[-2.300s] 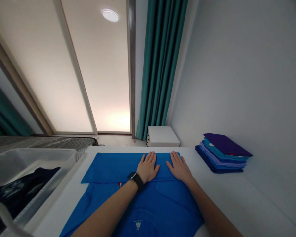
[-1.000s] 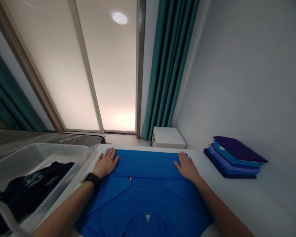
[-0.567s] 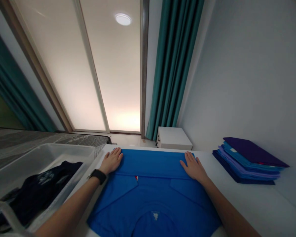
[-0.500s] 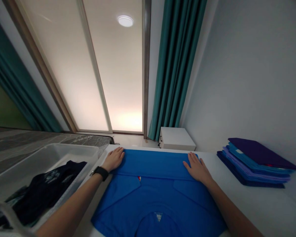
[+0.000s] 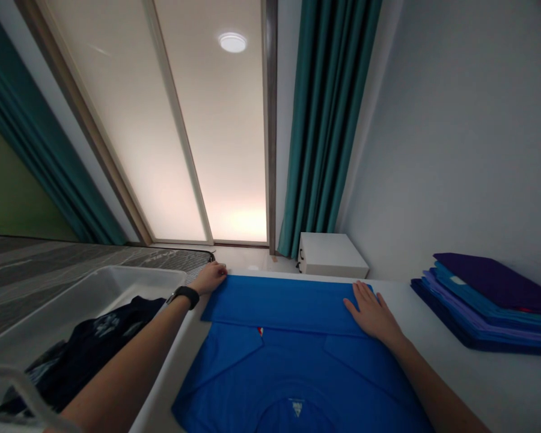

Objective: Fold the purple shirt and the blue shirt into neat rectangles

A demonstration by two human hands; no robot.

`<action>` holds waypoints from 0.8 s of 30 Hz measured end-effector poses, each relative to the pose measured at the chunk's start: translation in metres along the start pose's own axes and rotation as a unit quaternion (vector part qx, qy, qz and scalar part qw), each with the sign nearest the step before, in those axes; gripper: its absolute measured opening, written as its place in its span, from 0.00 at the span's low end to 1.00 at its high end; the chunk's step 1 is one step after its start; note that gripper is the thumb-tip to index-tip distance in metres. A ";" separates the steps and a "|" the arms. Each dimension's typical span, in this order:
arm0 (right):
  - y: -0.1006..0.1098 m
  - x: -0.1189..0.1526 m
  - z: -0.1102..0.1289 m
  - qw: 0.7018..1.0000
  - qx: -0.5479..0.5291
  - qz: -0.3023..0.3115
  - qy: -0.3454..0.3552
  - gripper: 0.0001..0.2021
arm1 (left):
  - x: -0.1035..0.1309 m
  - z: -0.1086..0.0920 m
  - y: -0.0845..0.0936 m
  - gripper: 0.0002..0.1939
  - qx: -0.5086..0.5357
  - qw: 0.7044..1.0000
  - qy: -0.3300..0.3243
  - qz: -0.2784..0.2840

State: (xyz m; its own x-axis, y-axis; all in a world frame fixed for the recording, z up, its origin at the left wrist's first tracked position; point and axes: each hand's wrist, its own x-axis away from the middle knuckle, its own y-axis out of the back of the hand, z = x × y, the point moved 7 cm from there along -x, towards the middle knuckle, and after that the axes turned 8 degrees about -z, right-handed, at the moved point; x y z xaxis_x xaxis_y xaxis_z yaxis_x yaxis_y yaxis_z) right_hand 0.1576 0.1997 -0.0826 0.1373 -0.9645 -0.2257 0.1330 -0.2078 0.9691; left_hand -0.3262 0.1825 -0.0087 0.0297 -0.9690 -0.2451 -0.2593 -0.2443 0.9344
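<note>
A blue T-shirt (image 5: 297, 361) lies face up on the white table (image 5: 187, 361), its collar and printed neck label towards me. Its far part is folded over into a straight band across the back. At the far left corner of that band, my left hand (image 5: 211, 276) has its fingers curled closed on the fabric edge; the fingertips are partly hidden. A black watch (image 5: 187, 296) is on the left wrist. My right hand (image 5: 373, 310) rests flat on the band's right end, fingers stretched out.
On the left stands a translucent plastic bin (image 5: 130, 276) with dark clothes (image 5: 103, 337) inside. A stack of folded garments (image 5: 491, 300) in purple and blue lies on the table at the right. Beyond the table are a white cabinet (image 5: 333, 252) and a teal curtain (image 5: 329, 120).
My left hand has gone from lying flat to curled fingers at the shirt's far left corner. The right hand stays flat on the fabric. The view has shifted slightly left.
</note>
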 end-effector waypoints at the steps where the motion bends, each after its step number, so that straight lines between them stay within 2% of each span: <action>1: 0.000 0.000 0.000 1.000 0.003 0.000 -0.001 0.36 | 0.000 0.000 0.001 0.10 0.006 1.000 0.004 -0.004; 5: 0.000 0.000 0.000 1.000 0.004 -0.003 0.002 0.36 | 0.004 0.000 0.003 0.09 0.040 0.999 0.023 -0.023; 11: -0.004 -0.002 -0.002 1.000 -0.019 -0.017 0.005 0.35 | 0.015 0.007 -0.003 0.20 0.089 0.992 0.077 -0.054; 14: -0.007 -0.004 -0.005 0.999 -0.038 -0.029 0.002 0.32 | 0.020 0.007 -0.007 0.22 0.112 0.988 0.089 -0.063; 20: -0.001 -0.019 -0.028 0.988 -0.140 -0.068 0.012 0.26 | 0.024 0.007 -0.008 0.21 0.148 0.981 0.102 -0.077; 24: 0.010 -0.035 -0.046 0.987 -0.150 -0.062 0.018 0.23 | 0.024 0.011 -0.009 0.20 0.192 0.971 0.120 -0.075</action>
State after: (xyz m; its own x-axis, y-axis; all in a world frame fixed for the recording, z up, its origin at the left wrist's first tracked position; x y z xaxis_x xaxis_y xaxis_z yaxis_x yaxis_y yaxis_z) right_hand 0.1996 0.2391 -0.0700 0.1361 -0.9270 -0.3494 0.4350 -0.2609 0.8618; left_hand -0.3338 0.1617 -0.0255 0.3072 -0.9154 -0.2602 -0.5736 -0.3963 0.7169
